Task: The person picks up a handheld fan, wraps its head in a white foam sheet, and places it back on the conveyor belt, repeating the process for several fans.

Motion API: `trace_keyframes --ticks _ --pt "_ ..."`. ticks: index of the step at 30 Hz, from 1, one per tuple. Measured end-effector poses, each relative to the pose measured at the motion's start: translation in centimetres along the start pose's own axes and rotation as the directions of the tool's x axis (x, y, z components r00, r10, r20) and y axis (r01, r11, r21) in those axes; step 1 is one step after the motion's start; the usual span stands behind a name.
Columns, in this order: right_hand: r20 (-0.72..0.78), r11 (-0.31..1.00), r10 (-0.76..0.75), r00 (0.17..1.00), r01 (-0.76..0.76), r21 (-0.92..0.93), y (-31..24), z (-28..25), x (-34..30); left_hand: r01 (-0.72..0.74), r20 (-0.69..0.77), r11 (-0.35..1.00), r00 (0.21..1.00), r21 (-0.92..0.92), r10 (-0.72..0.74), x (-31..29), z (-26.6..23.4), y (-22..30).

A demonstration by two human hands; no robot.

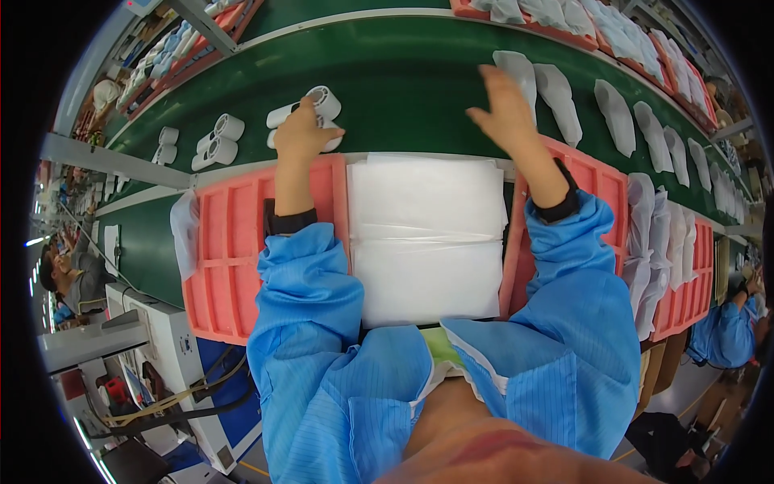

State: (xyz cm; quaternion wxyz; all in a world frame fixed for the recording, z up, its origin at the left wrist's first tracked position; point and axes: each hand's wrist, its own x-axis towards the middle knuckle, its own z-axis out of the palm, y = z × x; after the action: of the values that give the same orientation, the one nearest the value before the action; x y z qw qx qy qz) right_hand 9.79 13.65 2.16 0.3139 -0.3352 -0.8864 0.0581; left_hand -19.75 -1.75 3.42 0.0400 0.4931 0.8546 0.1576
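Over a pair of white plastic parts with round barrels and handles, my left hand reaches onto the green conveyor belt. Its thumb stands apart from the fingers, and the palm hides part of the pieces; the hand touches or hovers just over them. My right hand is open with fingers spread, beside a white sleeve-wrapped piece on the belt. Between my forearms lies a stack of thin white bags, in two overlapping rows.
Pink trays flank the bag stack. More bare white parts sit to the left on the belt, and a line of wrapped pieces runs right. Loaded pink trays stand beyond. Other people work at both sides.
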Motion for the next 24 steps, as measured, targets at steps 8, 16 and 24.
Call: trace_keyframes --ticks 8,16,24 --pt "0.133 0.847 -0.162 0.978 0.069 0.526 -5.3 1.2 -1.8 -0.333 -0.140 0.720 0.939 -0.609 0.315 -4.8 1.7 11.1" --pt "0.219 0.909 0.208 0.953 -0.271 0.317 -1.2 -2.0 0.7 -0.552 -0.034 0.721 0.803 -0.419 0.595 -10.5 5.6 15.7" --pt "0.189 0.920 0.196 0.962 -0.247 0.303 -1.3 -2.4 0.7 -0.613 0.070 0.700 0.732 -0.367 0.678 -10.3 8.3 15.1"
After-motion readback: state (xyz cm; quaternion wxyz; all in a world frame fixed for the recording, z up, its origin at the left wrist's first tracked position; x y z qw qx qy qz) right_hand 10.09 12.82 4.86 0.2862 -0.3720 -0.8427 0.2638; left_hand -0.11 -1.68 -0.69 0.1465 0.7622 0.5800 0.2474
